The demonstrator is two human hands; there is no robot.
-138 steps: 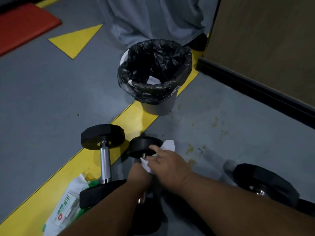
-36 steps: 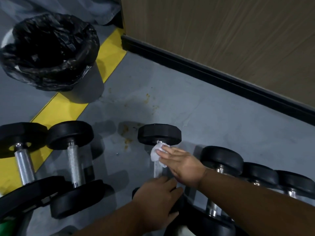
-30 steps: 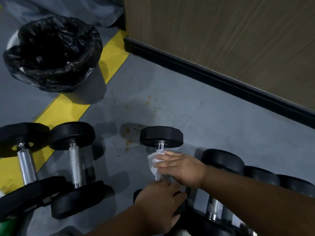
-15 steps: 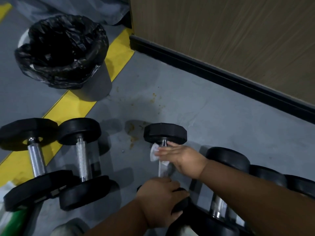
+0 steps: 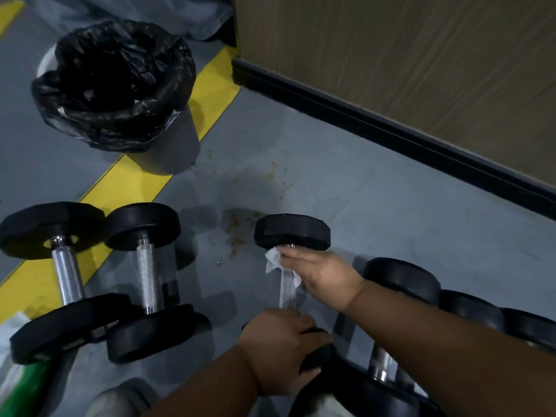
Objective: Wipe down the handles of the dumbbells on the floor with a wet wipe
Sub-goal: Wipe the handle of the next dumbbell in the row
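Head camera, looking down at a grey floor [image 5: 346, 206] crossed by a yellow stripe [image 5: 132, 188]. A dumbbell [image 5: 290, 266] is being worked on in the middle of the picture, lying with its handle pointing away from the viewer. Its far black head [image 5: 291, 231] is being left uncovered, while its near head is being covered by the left hand [image 5: 279, 350], whose fingers are being curled down over the black rubber in a closed grasp. A crumpled white wet wipe [image 5: 275, 261] is being pressed against the upper end of the metal handle [image 5: 285, 291], just under the far head, by the right hand [image 5: 322, 275]. The right fingers are being held together and folded around the wipe and handle; how far they are being wrapped behind it cannot be told.

To the left, two more dumbbells are being shown side by side, touching at their heads: one [image 5: 64, 278] lying across the yellow stripe, the other [image 5: 147, 278] just beside it on the grey. To the right, a further row of dumbbells [image 5: 400, 296] is being partly hidden behind the right forearm. A bin lined with a black bag [image 5: 117, 85] is being shown standing on the stripe at upper left, well apart from the hands. A wooden wall panel [image 5: 406, 64] with a black skirting is being shown at upper right. A green and white packet [image 5: 18, 383] is being cut off by the lower left corner.
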